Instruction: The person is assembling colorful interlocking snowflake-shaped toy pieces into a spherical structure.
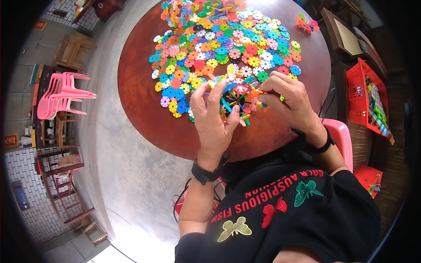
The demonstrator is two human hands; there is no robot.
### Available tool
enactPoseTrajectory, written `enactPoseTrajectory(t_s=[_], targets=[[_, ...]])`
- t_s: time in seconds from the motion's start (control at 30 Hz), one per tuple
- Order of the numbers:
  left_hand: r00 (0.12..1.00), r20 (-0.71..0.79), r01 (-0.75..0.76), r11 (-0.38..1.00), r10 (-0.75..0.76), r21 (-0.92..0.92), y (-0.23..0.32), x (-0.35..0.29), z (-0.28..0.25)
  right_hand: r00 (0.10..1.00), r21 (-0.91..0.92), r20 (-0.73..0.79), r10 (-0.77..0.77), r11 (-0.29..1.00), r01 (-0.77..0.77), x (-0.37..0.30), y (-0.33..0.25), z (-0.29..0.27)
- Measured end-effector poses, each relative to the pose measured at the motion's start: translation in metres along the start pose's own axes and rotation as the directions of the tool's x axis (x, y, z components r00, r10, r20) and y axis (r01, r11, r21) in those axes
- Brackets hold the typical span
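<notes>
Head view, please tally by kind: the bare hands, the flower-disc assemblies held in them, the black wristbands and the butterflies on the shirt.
Left hand and right hand: 2
Held flower-disc assembly: 1
Black wristbands: 2
Shirt butterflies: 3
Total: 8

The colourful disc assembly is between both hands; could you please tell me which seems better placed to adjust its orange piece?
Probably the right hand: its fingertips are at the orange piece. The left hand holds the assembly from the other side and seems better suited to steadying it.
</notes>
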State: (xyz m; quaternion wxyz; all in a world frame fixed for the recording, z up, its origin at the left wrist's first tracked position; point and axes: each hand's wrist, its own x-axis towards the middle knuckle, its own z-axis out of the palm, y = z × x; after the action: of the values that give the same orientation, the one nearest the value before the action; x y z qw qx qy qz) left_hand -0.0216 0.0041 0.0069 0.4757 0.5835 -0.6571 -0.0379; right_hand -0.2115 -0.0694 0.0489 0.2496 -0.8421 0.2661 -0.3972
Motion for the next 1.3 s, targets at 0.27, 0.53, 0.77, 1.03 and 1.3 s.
enactPoseTrajectory(t_s=[0.27, 0.53, 0.77, 1.03, 1.3], targets=[[0.997, -0.026, 0.065, 0.996, -0.067, -0.063, -0.004, -0.004, -0.003, 0.997, -0.156, 0.073, -0.037, 0.987, 0.048, 0.006, -0.014, -0.001], [0.999, 0.018, 0.043, 0.993, -0.045, 0.112, 0.01, 0.002, -0.012, 0.984, -0.263, -0.048, -0.174, 0.952, 0.156, 0.009, -0.03, 0.001], [0.997, 0.071, 0.026, 0.995, -0.033, 0.097, 0.014, 0.002, -0.013, 0.989, -0.282, 0.141, -0.047, 0.956, 0.085, 0.004, -0.035, 0.022], [0.985, 0.166, -0.092, 0.962, 0.049, 0.258, 0.026, 0.018, -0.03, 0.988, -0.306, 0.133, -0.078, 0.945, 0.116, 0.009, -0.025, 0.02], [0.976, 0.17, -0.132, 0.991, 0.133, -0.016, 0.013, 0.046, -0.008, 0.99, -0.28, 0.081, -0.114, 0.951, 0.132, 0.008, -0.015, 0.027]])
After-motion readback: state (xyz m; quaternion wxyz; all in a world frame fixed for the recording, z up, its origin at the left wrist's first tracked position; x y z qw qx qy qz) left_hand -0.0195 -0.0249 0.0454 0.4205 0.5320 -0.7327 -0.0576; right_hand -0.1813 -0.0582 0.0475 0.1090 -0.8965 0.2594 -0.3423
